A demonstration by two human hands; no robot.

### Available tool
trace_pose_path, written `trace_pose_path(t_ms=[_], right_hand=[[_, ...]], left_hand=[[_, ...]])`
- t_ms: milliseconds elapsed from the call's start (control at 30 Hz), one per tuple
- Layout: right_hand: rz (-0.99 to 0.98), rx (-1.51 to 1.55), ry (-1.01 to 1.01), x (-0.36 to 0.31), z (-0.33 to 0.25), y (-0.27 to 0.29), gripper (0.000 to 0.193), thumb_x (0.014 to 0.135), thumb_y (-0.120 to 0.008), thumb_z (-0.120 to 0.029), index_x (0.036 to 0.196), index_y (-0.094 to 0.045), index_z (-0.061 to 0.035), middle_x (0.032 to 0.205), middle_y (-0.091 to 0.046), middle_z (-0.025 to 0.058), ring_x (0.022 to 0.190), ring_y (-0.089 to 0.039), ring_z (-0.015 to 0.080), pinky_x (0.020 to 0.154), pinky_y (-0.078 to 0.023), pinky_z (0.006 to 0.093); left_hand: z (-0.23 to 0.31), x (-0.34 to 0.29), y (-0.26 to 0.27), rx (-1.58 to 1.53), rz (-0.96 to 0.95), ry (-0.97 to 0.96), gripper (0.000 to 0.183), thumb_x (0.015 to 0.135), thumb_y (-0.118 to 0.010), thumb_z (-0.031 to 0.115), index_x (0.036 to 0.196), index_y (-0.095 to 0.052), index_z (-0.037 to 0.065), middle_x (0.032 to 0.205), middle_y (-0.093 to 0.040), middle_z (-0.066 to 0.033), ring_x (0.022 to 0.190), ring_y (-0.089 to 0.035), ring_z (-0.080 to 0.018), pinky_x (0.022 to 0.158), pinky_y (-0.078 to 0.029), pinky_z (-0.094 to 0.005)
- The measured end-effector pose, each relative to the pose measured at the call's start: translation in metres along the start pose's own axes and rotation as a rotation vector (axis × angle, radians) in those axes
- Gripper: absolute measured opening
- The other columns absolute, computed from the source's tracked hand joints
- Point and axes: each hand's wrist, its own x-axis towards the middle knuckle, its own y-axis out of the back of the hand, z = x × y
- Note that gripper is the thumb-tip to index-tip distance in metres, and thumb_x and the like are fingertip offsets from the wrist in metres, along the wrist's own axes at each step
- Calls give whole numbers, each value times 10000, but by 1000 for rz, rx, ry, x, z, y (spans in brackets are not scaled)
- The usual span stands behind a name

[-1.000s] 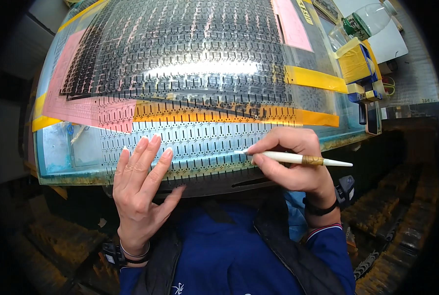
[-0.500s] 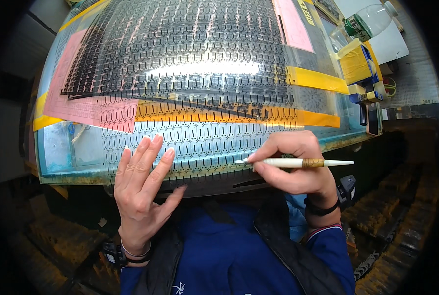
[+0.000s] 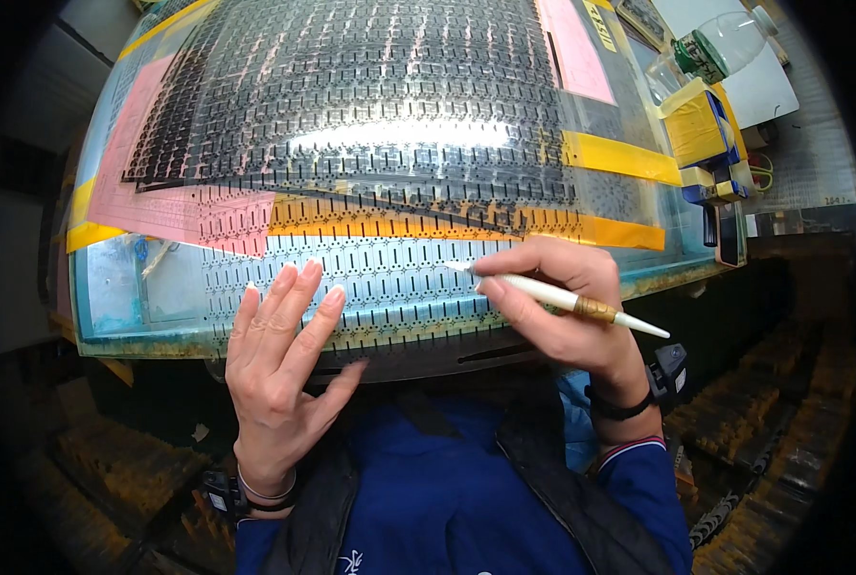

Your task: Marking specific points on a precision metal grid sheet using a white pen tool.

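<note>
A large clear film (image 3: 370,283) printed with rows of small black marks is spread over the glass-topped table (image 3: 140,347). My left hand (image 3: 274,374) lies with its fingers stretched out on the film's near left part. In my right hand (image 3: 581,297) is a slim white-handled craft knife (image 3: 543,291) with a brown band, held like a pen between thumb and fingers. Its thin pale tip points to the upper left, at or just above the film. Whether the tip touches the film I cannot tell.
Pink paper (image 3: 131,182), yellow tape (image 3: 619,158) and orange tape (image 3: 629,234) show around and under the film. At the right stand a yellow-and-blue block (image 3: 701,129) and a clear plastic bottle (image 3: 730,43). A phone-like device (image 3: 730,238) sits at the table's right edge.
My right hand has moved the knife's tip up and a little left, away from the near edge. The handle now slants down to the right. My left hand has barely shifted.
</note>
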Motion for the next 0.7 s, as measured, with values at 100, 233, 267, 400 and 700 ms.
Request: trace_pose_path(t_ms=[100,233,267,400,700], right_hand=[[-227,-46,186,2,1,8,132,786,-734,-27,914,-747,7,743,-712,94,654,-691,173,607,-518,271],[-167,37,7,-4,-3,16,104,802,-731,-23,901,-750,3,768,-729,89,668,-689,126,594,-515,257],[-62,94,-61,-7,2,14,97,810,-729,-23,902,-751,2,771,-730,81,666,-676,107,589,-512,249],[33,18,-14,-7,4,10,98,810,-729,-28,900,-748,8,765,-724,91,652,-676,115,585,-511,251],[-17,14,-38,-6,0,13,77,795,-719,-28,860,-737,10,736,-710,88,659,-687,145,594,-508,260]], left_hand=[[-1,-2,0,-1,3,8,728,666,-866,144,1351,-627,94,1478,-543,-149,1415,-464,-334,1183,-286,-520],[1,0,1,-15,5,13,724,663,-865,136,1347,-632,96,1475,-546,-148,1413,-467,-337,1181,-289,-523],[1,0,0,-16,9,13,726,661,-864,133,1348,-632,97,1475,-547,-147,1412,-468,-337,1180,-290,-524],[2,2,0,-14,16,17,733,656,-861,123,1351,-631,100,1475,-547,-142,1407,-473,-339,1176,-297,-528],[3,4,-2,6,47,23,717,633,-852,124,1323,-660,120,1440,-581,-125,1365,-517,-326,1150,-338,-517]])
